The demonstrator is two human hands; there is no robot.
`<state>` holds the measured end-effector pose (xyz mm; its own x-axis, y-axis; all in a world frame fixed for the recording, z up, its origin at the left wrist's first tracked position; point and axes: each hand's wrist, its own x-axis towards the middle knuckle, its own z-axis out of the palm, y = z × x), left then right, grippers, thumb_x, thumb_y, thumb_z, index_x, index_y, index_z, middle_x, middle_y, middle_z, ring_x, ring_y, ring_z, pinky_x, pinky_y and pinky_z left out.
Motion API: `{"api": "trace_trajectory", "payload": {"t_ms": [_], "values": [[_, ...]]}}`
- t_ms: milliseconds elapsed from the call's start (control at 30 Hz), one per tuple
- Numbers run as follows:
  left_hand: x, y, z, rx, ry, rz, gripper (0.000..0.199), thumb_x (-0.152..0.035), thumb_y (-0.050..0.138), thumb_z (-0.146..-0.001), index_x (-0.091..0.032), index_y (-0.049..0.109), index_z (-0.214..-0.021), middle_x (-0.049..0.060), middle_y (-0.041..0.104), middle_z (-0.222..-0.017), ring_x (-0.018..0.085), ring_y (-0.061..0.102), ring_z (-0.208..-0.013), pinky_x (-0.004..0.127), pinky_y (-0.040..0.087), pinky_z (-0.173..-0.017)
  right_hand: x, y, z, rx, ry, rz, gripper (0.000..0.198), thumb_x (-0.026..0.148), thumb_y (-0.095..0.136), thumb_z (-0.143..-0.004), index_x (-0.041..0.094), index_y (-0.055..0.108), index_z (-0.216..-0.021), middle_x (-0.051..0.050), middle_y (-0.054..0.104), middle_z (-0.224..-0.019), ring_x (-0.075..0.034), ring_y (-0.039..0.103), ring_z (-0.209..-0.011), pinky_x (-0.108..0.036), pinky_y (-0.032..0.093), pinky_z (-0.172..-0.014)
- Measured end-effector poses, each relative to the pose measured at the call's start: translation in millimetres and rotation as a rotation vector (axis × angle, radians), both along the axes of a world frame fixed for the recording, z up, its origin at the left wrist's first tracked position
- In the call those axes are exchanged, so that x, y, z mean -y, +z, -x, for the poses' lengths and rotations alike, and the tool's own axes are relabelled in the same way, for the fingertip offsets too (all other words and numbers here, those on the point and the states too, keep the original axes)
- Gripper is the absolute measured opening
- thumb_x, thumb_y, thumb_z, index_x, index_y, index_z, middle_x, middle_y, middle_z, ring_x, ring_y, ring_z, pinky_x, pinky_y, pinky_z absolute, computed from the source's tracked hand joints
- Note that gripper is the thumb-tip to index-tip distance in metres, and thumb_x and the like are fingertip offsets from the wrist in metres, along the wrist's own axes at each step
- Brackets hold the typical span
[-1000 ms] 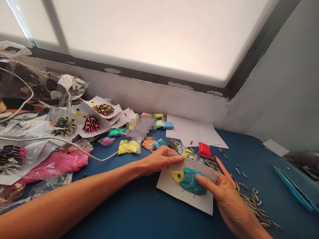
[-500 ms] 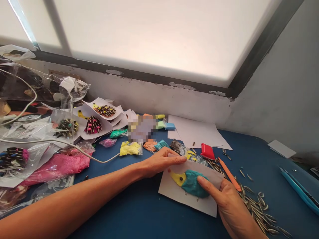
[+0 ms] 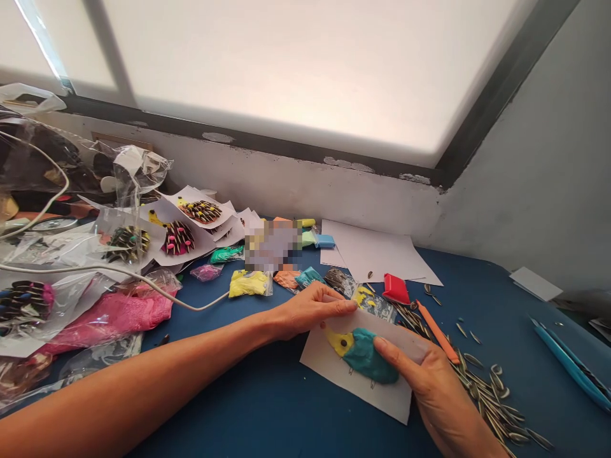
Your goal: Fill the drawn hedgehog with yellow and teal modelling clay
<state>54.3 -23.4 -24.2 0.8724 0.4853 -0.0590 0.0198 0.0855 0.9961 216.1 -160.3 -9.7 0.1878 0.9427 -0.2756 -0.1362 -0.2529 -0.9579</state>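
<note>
Between my hands is a white paper card (image 3: 329,366) bearing a hedgehog shape in modelling clay, with a teal clay body (image 3: 370,356), a yellow clay head (image 3: 340,341), a dark eye and a small reddish nose. Two small drawn feet show below the body. My left hand (image 3: 312,308) pinches the card's upper left edge, thumb on top. My right hand (image 3: 424,375) grips the right side, its thumb lying on the teal clay; the fingers behind the card are hidden. Striped sunflower seeds (image 3: 499,401) lie in a heap beside my right hand.
An orange stick-like tool (image 3: 436,332) and a red clay packet (image 3: 396,288) lie behind the card. Blue tweezers (image 3: 570,362) are at far right. Clay bags, including a yellow one (image 3: 248,284), white sheets (image 3: 377,251), a cable (image 3: 143,280) and finished hedgehog cards (image 3: 179,236) spread leftward.
The card has tilted slightly, its lower right corner moving down and left with my right hand. My left hand keeps its grip on the upper edge.
</note>
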Motion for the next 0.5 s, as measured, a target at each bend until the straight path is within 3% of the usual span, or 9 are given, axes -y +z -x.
{"api": "trace_trajectory", "payload": {"t_ms": [167, 500], "values": [[-0.3, -1.1, -1.1, 0.02, -0.001, 0.033, 0.05, -0.06, 0.062, -0.08, -0.012, 0.057, -0.067, 0.001, 0.052, -0.064, 0.008, 0.041, -0.056, 0.024, 0.027, -0.053, 0.8, 0.1, -0.9, 0.026, 0.01, 0.019, 0.049, 0.05, 0.072, -0.077, 0.026, 0.071, -0.12, -0.007, 0.074, -0.113, -0.03, 0.069, -0.098, -0.041, 0.057, -0.081], [-0.6, -2.1, -2.3, 0.059, 0.026, 0.111, 0.051, -0.061, 0.066, -0.076, -0.011, 0.058, -0.067, 0.001, 0.054, -0.065, 0.009, 0.044, -0.057, 0.024, 0.031, -0.055, 1.3, 1.1, -1.2, 0.055, -0.065, 0.034, 0.048, 0.053, 0.077, -0.07, 0.026, 0.075, -0.11, -0.007, 0.076, -0.108, -0.032, 0.069, -0.101, -0.043, 0.059, -0.08]]}}
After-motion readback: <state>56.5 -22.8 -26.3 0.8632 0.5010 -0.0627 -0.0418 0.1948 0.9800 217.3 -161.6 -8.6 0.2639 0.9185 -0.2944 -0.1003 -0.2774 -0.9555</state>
